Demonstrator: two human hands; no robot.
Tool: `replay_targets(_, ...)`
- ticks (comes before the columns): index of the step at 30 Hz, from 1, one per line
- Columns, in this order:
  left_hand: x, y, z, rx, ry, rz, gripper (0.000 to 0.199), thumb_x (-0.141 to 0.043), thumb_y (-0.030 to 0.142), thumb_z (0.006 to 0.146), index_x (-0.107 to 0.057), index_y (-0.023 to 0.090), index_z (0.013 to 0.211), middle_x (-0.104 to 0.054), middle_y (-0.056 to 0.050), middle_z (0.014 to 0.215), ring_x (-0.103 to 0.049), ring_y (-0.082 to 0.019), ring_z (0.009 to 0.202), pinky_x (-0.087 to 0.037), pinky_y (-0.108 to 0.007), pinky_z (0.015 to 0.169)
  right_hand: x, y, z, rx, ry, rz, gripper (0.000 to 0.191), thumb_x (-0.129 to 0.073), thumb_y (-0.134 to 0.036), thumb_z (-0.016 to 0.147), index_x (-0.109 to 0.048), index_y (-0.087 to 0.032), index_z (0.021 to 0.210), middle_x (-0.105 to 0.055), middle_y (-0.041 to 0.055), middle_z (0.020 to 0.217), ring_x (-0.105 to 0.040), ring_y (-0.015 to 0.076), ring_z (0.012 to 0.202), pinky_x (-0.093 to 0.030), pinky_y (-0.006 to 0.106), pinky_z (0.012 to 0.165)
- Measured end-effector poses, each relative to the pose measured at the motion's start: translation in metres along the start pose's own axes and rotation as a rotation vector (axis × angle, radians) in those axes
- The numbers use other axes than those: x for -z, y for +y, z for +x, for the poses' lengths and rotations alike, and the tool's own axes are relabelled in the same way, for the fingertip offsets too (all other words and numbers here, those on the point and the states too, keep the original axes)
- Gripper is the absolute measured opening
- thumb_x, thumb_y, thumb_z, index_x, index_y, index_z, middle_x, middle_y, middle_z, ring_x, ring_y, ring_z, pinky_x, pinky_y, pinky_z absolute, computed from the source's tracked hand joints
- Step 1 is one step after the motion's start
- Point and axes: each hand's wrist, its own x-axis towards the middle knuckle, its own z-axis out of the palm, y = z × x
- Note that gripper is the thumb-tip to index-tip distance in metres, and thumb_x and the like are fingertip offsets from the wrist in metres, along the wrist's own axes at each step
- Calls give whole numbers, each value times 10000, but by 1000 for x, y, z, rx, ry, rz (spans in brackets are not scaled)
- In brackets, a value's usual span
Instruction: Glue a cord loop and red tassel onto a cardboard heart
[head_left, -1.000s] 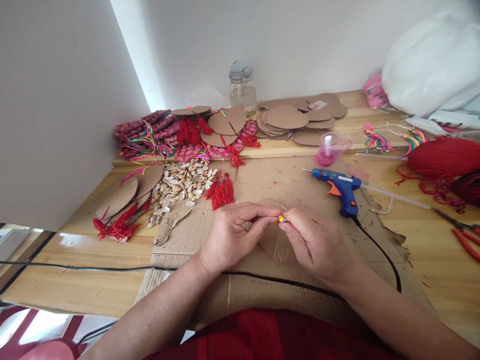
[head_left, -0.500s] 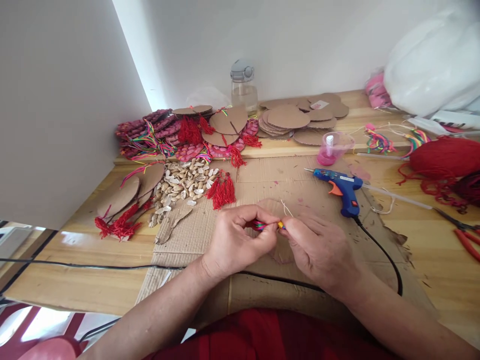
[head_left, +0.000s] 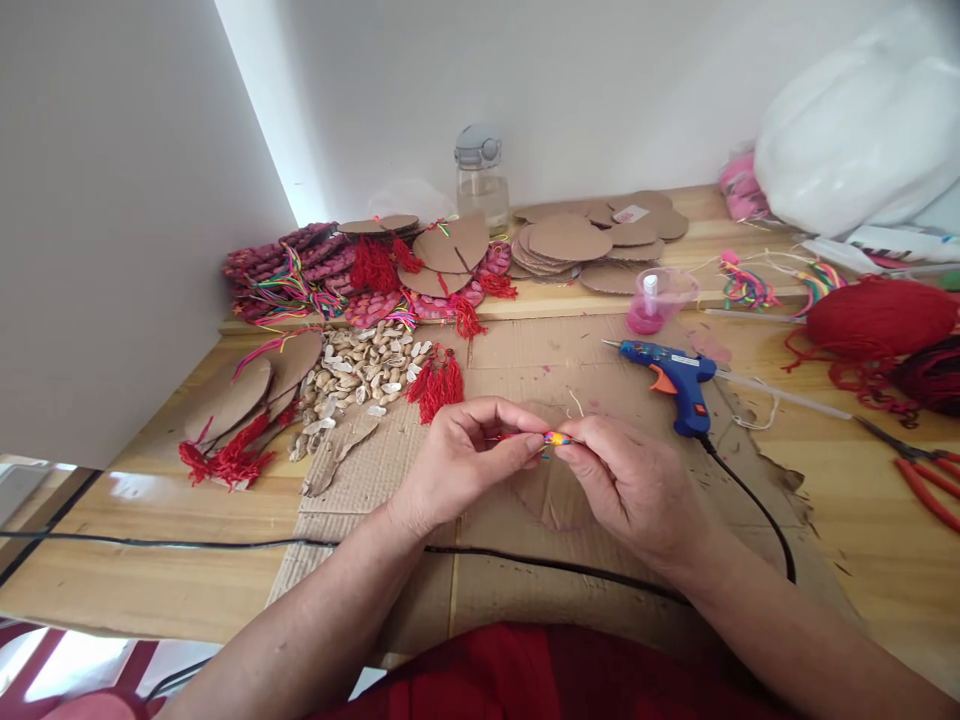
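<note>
A small bundle of colourful cords (head_left: 556, 439), yellow, pink and blue where it shows, is stretched between my fingertips above the cardboard sheet. My left hand (head_left: 480, 460) pinches its left part, with pink and red strands partly hidden under the fingers. The right end is pinched by the thumb and forefinger of my right hand (head_left: 634, 480). A thin pale string (head_left: 575, 402) sticks up just beyond the right fingertips. Right of my hands, a blue glue gun (head_left: 667, 370) with an orange trigger lies on its side.
Peanut shells (head_left: 367, 370) and a red tassel (head_left: 436, 385) lie left of centre. Cardboard discs (head_left: 570, 240) are stacked behind, near a water bottle (head_left: 481, 180). A black cable (head_left: 360, 545) crosses the front. Red-handled pliers (head_left: 926, 475) and red yarn (head_left: 881, 315) are at right.
My fingertips have shifted slightly apart, so more of the cord bundle shows between them. My right hand has turned a little and the pale string has changed shape. The whole view has shifted slightly.
</note>
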Motion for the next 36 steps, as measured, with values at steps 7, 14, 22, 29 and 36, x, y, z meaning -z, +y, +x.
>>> replay_targets(7, 0, 2, -1, 70, -17, 26, 183, -806, 269, 829, -760, 168, 973, -742, -32, 952, -678, -98, 773, -611, -168, 627, 4, -3, 2, -18, 3, 36, 133, -530, -148, 1003, -635, -181, 929, -658, 24, 791, -597, 161, 724, -442, 295, 678)
replay_targets(14, 0, 1, 0, 125, -54, -25, 214, -812, 256, 818, -707, 133, 959, -711, -27, 877, -683, -99, 755, -624, -197, 672, 5, -4, 3, -42, 40, 123, 117, -571, -147, 990, -657, -205, 937, -626, 17, 846, -599, 142, 780, -474, 266, 694)
replay_targets(22, -3, 0, 0, 108, -44, -12, 238, -813, 279, 805, -678, 126, 930, -675, -29, 880, -641, -105, 752, -595, -216, 667, 5, -5, 4, -108, 99, 151, 79, -616, -153, 958, -653, -220, 981, -657, 15, 872, -627, 149, 774, -514, 281, 696)
replay_targets(29, -1, 0, 1, 140, -10, 39, 255, -814, 317, 802, -676, 145, 930, -681, -22, 836, -612, -97, 707, -573, -195, 609, 3, -5, 2, -167, 90, 182, 85, -609, -169, 962, -671, -206, 1007, -697, 28, 889, -629, 143, 726, -506, 276, 665)
replay_targets(36, -3, 0, 0, 129, 1, 37, 258, -806, 340, 815, -680, 146, 929, -688, -22, 825, -623, -96, 696, -557, -163, 547, 1, -4, 3, -209, 66, 225, 110, -595, -194, 970, -694, -200, 1017, -739, 31, 889, -653, 139, 733, -506, 268, 657)
